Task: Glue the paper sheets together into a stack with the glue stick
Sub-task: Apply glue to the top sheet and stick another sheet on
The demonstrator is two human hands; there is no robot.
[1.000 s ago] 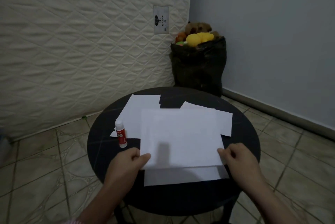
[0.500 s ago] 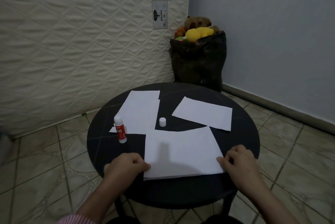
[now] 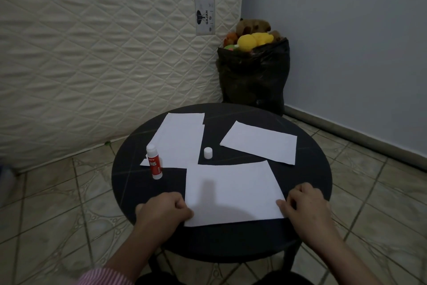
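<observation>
Midway, both hands — left hand [image 3: 165, 212], right hand [image 3: 306, 205] — pinch the near stack [image 3: 233, 192] (glue stick [image 3: 154, 162] uncapped); two sheets [image 3: 260, 142] remain loose.

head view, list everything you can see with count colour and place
table: 1, black, round, centre
near sheet: white, lies at the table's near edge; how many layers cannot be told
left sheets: at least 2, white, overlapping, far left of table
right sheet: 1, white, far right of table
glue stick: 1, red and white, upright, uncapped, left of table
cap: 1, white, mid table between the sheets
bag: 1, black, in the corner, holding plush toys
mattress: 1, cream, quilted, upright at left
wall: grey-blue, right
floor: beige tiles
left hand: curled at near sheet's left corner
right hand: curled at its right corner
</observation>
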